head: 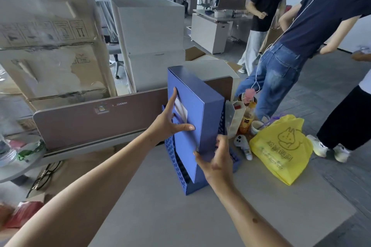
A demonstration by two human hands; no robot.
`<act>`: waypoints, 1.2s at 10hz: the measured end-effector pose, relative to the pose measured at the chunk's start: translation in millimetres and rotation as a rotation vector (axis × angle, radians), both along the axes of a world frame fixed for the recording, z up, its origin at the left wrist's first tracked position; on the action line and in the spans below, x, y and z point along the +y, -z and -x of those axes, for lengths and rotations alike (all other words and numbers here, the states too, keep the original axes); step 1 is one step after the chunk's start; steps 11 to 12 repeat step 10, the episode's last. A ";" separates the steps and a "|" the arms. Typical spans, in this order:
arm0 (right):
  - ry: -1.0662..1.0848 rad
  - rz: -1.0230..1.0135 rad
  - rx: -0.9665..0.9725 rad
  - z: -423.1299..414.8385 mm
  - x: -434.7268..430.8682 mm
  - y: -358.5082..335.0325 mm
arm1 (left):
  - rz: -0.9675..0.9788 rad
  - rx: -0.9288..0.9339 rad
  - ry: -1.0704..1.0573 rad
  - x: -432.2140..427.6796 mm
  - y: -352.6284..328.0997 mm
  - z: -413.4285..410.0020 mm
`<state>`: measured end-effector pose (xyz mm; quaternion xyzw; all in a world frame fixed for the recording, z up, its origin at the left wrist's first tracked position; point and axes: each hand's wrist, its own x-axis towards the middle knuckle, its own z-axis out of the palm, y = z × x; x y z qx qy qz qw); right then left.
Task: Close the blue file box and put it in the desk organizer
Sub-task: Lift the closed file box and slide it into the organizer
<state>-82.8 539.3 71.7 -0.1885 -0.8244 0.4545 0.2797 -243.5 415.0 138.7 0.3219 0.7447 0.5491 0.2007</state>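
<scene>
The blue file box stands upright and closed, its lower part sunk into the blue perforated desk organizer on the grey desk. A white label shows on its spine. My left hand lies flat against the spine side, fingers spread over the label. My right hand grips the box's lower front corner, thumb on the broad face. The organizer's base is partly hidden behind the box and my right hand.
A yellow plastic bag, bottles, a paper cup and a white controller crowd the desk right of the organizer. A brown desk divider runs behind. Cardboard boxes stack up at left. Several people stand at right.
</scene>
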 end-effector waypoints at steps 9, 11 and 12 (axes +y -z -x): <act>0.013 0.176 -0.219 14.4 -23.2 97.4 | 0.381 0.309 -0.284 -24.6 89.1 -26.9; -0.066 0.208 -0.267 11.3 -13.8 82.8 | 0.377 0.291 -0.325 -31.1 85.9 -33.2; -0.066 0.208 -0.267 11.3 -13.8 82.8 | 0.377 0.291 -0.325 -31.1 85.9 -33.2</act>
